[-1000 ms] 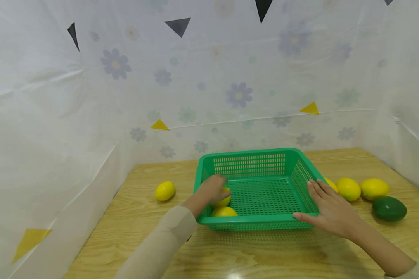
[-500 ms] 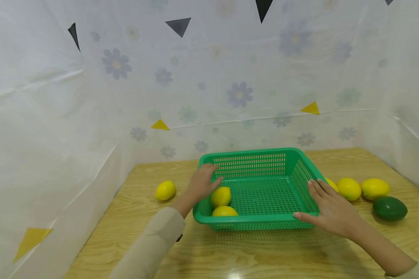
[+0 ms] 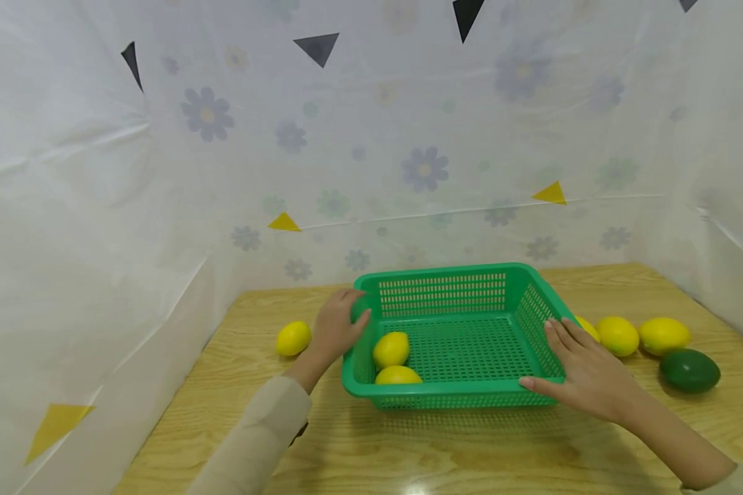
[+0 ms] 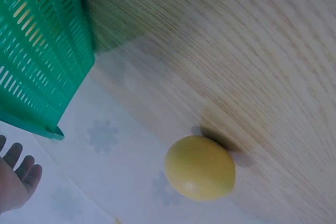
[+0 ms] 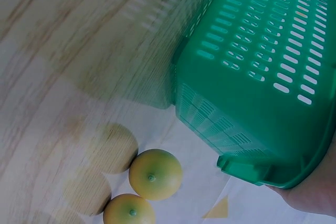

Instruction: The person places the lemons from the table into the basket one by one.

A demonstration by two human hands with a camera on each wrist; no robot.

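Note:
A green plastic basket [image 3: 455, 389] stands on the wooden table, with two lemons inside at its left: one lemon [image 3: 391, 350] behind another lemon [image 3: 399, 375]. My left hand [image 3: 334, 326] hovers by the basket's left rim, fingers spread loosely and holding nothing. To its left a single lemon [image 3: 294, 338] lies on the table, seen larger as a yellow lemon [image 4: 200, 168] in the left wrist view. My right hand [image 3: 594, 371] rests on the basket's front right corner, fingers straight along the right rim and thumb on the front rim.
Right of the basket lie a lemon [image 3: 618, 336], another lemon [image 3: 664, 335] and one partly hidden lemon [image 3: 587, 328]. A dark green, avocado-like fruit [image 3: 690, 370] sits in front of them. A patterned white sheet [image 3: 359, 137] encloses the table's back and sides.
My left hand has let go of the rear lemon in the basket, lifted out and moved left to the left rim. The right hand stays on the basket's corner.

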